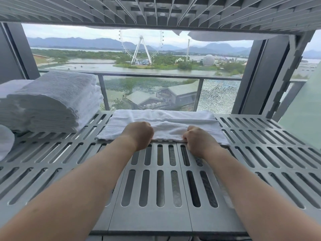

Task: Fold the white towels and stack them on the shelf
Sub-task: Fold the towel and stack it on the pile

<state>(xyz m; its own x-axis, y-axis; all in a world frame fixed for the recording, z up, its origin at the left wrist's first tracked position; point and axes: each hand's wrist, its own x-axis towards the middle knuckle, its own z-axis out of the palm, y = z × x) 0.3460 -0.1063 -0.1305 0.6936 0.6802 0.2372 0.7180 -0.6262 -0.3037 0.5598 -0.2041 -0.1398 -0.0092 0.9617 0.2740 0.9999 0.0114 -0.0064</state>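
A white towel (163, 120) lies flat and partly folded across the back middle of the grey slotted shelf (156, 185). My left hand (139, 134) grips the towel's near edge left of centre, fingers curled under the cloth. My right hand (198, 139) grips the same edge about a hand's width to the right. Both forearms reach forward over the shelf. A tall stack of folded white towels (52, 101) stands at the shelf's left side, apart from the towel in my hands.
Another slotted shelf (156, 11) hangs close overhead, with white cloth (217, 36) drooping at its back right. A rolled white towel (6, 141) shows at the far left edge. Behind the shelf is a window with dark frame posts (257, 75).
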